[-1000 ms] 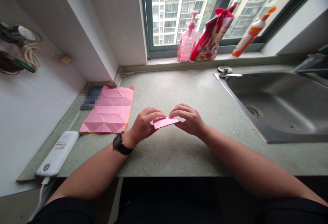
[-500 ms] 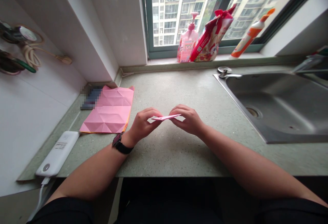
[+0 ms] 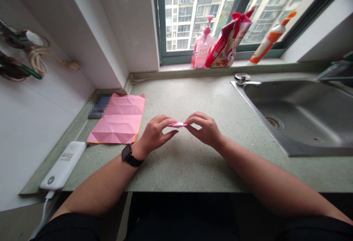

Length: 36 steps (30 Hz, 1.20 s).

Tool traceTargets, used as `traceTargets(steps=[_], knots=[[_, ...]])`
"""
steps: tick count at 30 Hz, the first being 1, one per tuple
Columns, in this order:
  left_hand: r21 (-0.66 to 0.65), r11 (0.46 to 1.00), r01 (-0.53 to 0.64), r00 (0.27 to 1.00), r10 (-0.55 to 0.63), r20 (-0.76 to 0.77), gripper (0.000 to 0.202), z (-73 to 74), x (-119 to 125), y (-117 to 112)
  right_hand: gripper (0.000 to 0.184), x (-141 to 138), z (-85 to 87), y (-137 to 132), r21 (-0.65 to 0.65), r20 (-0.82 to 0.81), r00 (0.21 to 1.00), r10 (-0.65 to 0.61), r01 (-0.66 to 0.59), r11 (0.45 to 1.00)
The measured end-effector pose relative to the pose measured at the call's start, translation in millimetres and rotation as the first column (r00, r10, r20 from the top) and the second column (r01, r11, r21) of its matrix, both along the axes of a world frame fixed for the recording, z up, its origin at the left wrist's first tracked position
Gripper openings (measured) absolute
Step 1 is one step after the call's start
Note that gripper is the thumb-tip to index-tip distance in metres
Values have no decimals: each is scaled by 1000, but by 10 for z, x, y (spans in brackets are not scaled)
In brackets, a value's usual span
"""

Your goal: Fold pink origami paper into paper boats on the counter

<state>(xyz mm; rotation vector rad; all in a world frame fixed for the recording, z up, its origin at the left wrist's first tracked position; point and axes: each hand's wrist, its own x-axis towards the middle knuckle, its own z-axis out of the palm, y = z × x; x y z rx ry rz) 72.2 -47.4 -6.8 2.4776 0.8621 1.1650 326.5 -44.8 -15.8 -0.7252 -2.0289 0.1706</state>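
Observation:
A small folded piece of pink paper (image 3: 178,124) is held edge-on just above the green speckled countertop (image 3: 193,160). My left hand (image 3: 156,136), with a black watch on its wrist, pinches the paper's left end. My right hand (image 3: 205,128) pinches its right end with curled fingers. Most of the little piece is hidden between my fingertips. A stack of creased pink sheets (image 3: 120,123) lies flat on the counter to the left of my left hand.
A white power bank (image 3: 63,165) with a cable lies at the counter's left front edge. A steel sink (image 3: 300,116) fills the right side. On the windowsill stand a pink pump bottle (image 3: 202,46), a red pouch (image 3: 228,42) and an orange-white bottle (image 3: 271,36).
The folded paper has turned from showing its flat face to lying edge-on, and my fingertips have drawn closer together so less of it shows.

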Motion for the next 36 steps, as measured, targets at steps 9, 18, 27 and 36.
traceTargets(steps=[9,18,27,36], knots=[[37,999,-17,993,13,116,5,74,10,-77,3,-20,-42,5,30,108,993,-37,34,999],[-49,999,13,988,-6,151,6,42,45,-68,8,-46,1,-36,30,56,998,9,-10,1000],[-160,986,-44,949,92,303,5,59,19,-15,11,29,11,4,-210,-230,973,-33,-16,978],[-220,972,-87,919,164,359,12,-103,-18,72,24,136,-59,133,-402,-479,864,-155,-59,914]])
